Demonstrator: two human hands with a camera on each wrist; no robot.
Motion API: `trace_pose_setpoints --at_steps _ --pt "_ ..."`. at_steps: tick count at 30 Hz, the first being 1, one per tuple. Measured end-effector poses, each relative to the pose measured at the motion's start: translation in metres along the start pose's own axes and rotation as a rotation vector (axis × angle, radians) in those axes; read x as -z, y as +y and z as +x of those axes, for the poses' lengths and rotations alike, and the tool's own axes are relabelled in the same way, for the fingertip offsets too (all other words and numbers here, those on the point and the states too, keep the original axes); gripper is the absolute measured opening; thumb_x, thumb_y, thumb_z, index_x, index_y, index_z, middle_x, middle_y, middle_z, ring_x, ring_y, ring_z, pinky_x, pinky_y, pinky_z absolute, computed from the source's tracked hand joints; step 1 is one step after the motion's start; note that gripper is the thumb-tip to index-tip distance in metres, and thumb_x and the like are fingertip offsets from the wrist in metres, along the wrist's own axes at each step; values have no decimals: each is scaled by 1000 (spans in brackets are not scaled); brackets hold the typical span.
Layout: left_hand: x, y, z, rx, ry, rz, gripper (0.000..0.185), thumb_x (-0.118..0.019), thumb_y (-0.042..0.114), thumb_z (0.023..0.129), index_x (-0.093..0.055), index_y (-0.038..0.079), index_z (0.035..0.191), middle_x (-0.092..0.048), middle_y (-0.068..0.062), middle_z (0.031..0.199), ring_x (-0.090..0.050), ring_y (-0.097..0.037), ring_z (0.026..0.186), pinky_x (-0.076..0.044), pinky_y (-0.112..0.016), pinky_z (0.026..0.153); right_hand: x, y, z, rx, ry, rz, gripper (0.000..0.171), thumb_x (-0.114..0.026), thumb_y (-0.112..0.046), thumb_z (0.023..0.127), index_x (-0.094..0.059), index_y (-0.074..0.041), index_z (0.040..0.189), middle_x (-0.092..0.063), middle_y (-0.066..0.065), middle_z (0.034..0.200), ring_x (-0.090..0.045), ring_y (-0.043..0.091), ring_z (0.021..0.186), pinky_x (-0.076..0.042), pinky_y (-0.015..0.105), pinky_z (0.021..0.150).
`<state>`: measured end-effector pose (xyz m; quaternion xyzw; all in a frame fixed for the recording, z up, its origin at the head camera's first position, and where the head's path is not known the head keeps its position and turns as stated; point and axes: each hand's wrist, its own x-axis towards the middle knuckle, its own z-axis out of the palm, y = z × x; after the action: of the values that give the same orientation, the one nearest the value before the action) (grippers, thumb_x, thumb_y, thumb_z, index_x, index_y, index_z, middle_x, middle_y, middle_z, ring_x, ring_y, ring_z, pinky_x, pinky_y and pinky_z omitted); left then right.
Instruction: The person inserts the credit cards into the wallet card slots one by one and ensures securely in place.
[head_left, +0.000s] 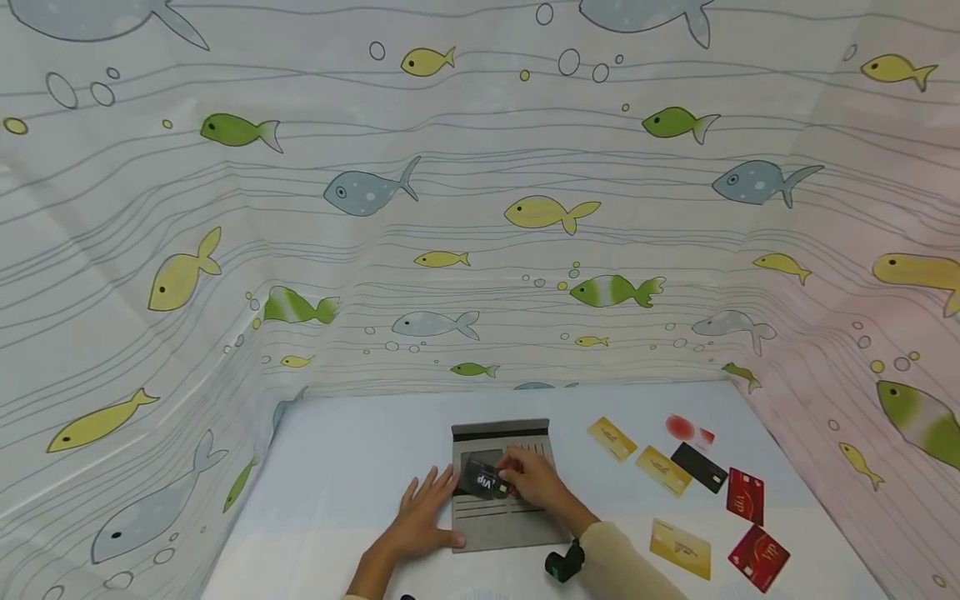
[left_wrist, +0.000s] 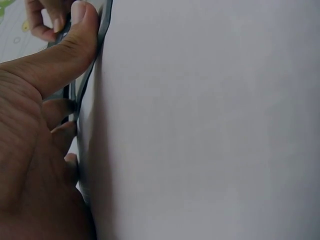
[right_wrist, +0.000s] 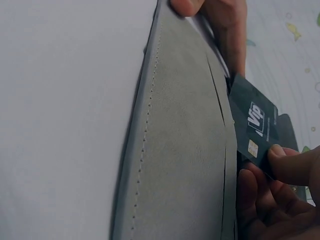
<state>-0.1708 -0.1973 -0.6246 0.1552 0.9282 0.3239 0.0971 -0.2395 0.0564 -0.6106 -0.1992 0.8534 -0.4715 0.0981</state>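
Pinching a black Vip card (head_left: 477,485) between thumb and fingers, the right hand (head_left: 534,477) holds it above the middle of an open grey holder (head_left: 495,533). At the holder's nine o'clock edge the left hand (head_left: 424,515) lies with fingers spread, its thumb touching near seven. Whether the card's edge sits inside a slot, I can't fairly tell. Apart, between two and four o'clock on the white table (head_left: 345,450), lie three gold cards (head_left: 680,547), two red cards (head_left: 745,497) and a dark card (head_left: 699,467).
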Motion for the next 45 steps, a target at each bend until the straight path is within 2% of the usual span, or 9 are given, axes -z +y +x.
trace_pose_setpoints --at_steps 5,11,14,25,35,45 --pt "-1 0 1 12 -4 -1 109 -84 53 67 -36 10 155 -26 -15 165 -13 -45 153 -1 -68 119 -3 2 2 2 -3 -39 6 -67 -10 94 -70 -15 96 -65 -3 79 -59 5 61 -52 21 53" --pt "-3 -1 0 11 -1 -14 109 -83 54 68 -35 11 155 -26 -14 165 -13 -45 153 0 -67 120 -6 -1 1 34 13 -138 7 -70 -11 92 -73 -17 93 -70 -5 89 -56 3 75 -49 22 64" --pt "-3 -2 -1 11 0 -26 108 -83 54 68 -35 10 155 -26 -13 165 -13 -45 153 1 -67 120 -7 -4 0 17 11 -163 7 -70 -13 91 -74 -19 92 -71 -6 90 -57 3 79 -48 23 67" --pt "-2 -1 -2 4 -2 -33 106 -83 53 69 -37 11 155 -25 -13 166 -13 -45 153 2 -67 119 -8 -7 -2 -2 1 -184 8 -71 -12 91 -75 -18 93 -70 -7 89 -57 4 80 -50 26 69" --pt "-1 0 -2 2 9 -52 107 -85 51 68 -33 17 157 -26 -15 165 -13 -46 153 1 -68 119 -9 -8 -5 31 -16 -197 7 -73 -12 89 -74 -19 91 -70 -6 87 -57 2 76 -48 24 65" --pt "-2 -1 -2 -12 10 -36 97 -82 53 69 -42 23 152 -25 -16 165 -14 -47 152 0 -69 118 -11 -7 -9 54 -47 -179 5 -71 -13 92 -75 -16 92 -68 -6 85 -53 0 74 -46 21 65"
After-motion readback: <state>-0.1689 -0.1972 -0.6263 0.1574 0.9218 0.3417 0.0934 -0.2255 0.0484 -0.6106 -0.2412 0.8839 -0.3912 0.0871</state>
